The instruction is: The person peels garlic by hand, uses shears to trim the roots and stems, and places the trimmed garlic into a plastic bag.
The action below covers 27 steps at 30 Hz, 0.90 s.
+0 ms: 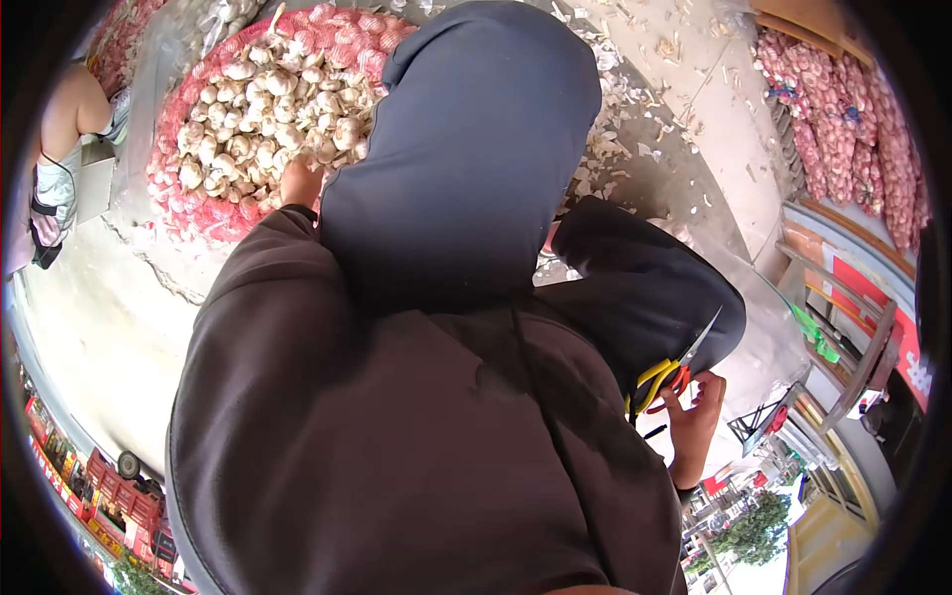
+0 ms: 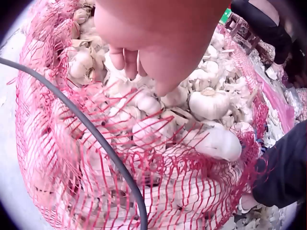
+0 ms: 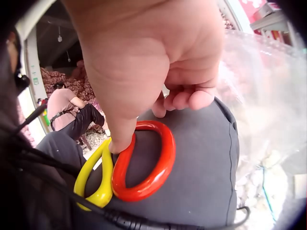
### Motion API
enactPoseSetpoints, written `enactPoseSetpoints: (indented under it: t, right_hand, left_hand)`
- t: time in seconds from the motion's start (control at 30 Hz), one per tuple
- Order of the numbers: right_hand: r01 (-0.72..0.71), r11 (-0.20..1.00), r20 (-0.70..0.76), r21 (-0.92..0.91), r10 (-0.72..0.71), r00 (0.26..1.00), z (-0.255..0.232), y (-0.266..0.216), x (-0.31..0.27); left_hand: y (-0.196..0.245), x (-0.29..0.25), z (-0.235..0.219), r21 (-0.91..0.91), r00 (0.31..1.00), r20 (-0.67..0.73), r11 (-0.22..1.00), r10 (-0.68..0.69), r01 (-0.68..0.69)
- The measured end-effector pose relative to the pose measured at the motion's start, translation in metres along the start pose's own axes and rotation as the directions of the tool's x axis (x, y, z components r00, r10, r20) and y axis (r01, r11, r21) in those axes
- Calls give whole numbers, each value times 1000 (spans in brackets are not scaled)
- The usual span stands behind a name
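In the head view my left hand [image 1: 300, 181] reaches into a pink mesh sack [image 1: 226, 220] heaped with garlic bulbs [image 1: 268, 109]. Seen from the left wrist, its fingers [image 2: 130, 62] point down with the thumb apart, fingertips right at the bulbs below the palm; no bulb shows between them. A pair of scissors [image 1: 666, 379] with one red and one yellow handle lies on my right thigh. My right hand [image 1: 697, 416] is beside the handles. In the right wrist view its thumb [image 3: 122, 134] touches where the red and yellow loops meet, while the other fingers bend loosely away from the scissors.
Garlic skins [image 1: 625, 109] litter the floor ahead. Stacked sacks of garlic [image 1: 843, 124] stand at the far right, near a wooden chair [image 1: 858, 367]. Another person [image 3: 72, 108] sits in the background. A dark cable [image 2: 91, 127] crosses the left wrist view.
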State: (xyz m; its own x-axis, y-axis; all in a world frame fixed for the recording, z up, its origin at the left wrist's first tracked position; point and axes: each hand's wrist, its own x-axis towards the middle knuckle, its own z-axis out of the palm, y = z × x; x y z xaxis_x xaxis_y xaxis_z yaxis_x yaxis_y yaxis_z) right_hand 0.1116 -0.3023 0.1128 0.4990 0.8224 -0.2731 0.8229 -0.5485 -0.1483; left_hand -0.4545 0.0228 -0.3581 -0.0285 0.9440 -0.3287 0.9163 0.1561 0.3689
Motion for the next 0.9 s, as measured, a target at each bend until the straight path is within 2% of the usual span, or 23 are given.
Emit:
enactPoseSetpoints:
  t: [0.03, 0.07, 0.13, 0.17, 0.2, 0.3, 0.4, 0.43, 0.47, 0.53, 0.57, 0.6, 0.63, 0.67, 0.7, 0.73, 0.8, 0.83, 0.9]
  right_hand:
    - [-94, 994, 4, 49, 94, 996, 3, 3, -3]
    - [-221, 975, 81, 27, 218, 972, -1, -7, -2]
    - [-294, 921, 45, 255, 293, 955, 12, -8, -10]
    - [-344, 908, 102, 240, 329, 939, 17, 2, -16]
    - [-281, 904, 60, 323, 277, 959, 26, -6, -24]
    - [-304, 886, 59, 350, 303, 951, 28, -24, -25]
    - [-145, 989, -128, -39, 139, 982, 35, -20, -27]
    - [-10, 883, -213, -469, -102, 972, 27, -42, -21]
    - [-30, 939, -186, -343, -36, 982, 28, -41, -24]
    - [-83, 994, -110, -77, 74, 991, 32, -35, -32]
    - [-173, 975, -100, 138, 187, 977, 42, -31, -34]
    - [-132, 973, -107, 187, 154, 982, 44, -27, -37]
    - [-87, 968, -122, 237, 118, 986, 45, -23, -38]
    - [-35, 957, -145, 288, 80, 986, 43, -28, -33]
    - [-29, 957, -141, 288, 72, 987, 40, -31, -31]
    - [-38, 959, -124, 280, 76, 989, 37, -33, -30]
    - [-54, 963, -99, 265, 83, 992, 31, -33, -26]
    - [-129, 960, -33, 248, 141, 989, 24, -35, -24]
    - [-176, 967, -19, 183, 183, 983, 17, -39, -20]
  left_hand:
    - [49, -8, -13, 50, 993, -110, 998, -32, 38]
    - [89, -13, -22, 96, 974, -221, 992, -56, 79]
    - [107, 14, -1, -9, 991, -105, 997, 81, -83]
    - [141, 2, -29, -46, 986, -59, 986, 158, -161]
    - [131, 30, -11, 58, 979, 121, 983, 164, -172]
    - [130, 39, -21, 148, 952, 210, 956, 222, -255]
    - [131, 32, -31, 32, 968, 94, 971, 232, -236]
    - [137, 29, -40, -151, 986, 67, 979, 152, -141]
    - [142, 25, -51, -332, 996, 57, 942, 65, -43]
    - [155, 22, -67, -653, 990, 87, 744, -108, 138]
    - [145, 32, -66, -765, 991, 83, 631, -101, 129]
    - [138, 46, -66, -855, 999, -31, 518, -30, -11]
    - [130, 59, -69, -933, 997, 80, 353, 20, 68]
    - [147, 60, -104, -971, 980, 174, 182, 94, 155]
    - [171, 56, -138, -981, 966, 191, 78, 176, 180]
    - [194, 59, -161, -988, 965, 155, 16, 211, 155]
    - [264, 45, -219, -991, 945, 61, -92, 322, 95]
    - [299, 39, -243, -988, 926, 24, -131, 376, 79]
    - [365, 21, -287, -976, 865, -19, -197, 502, 93]
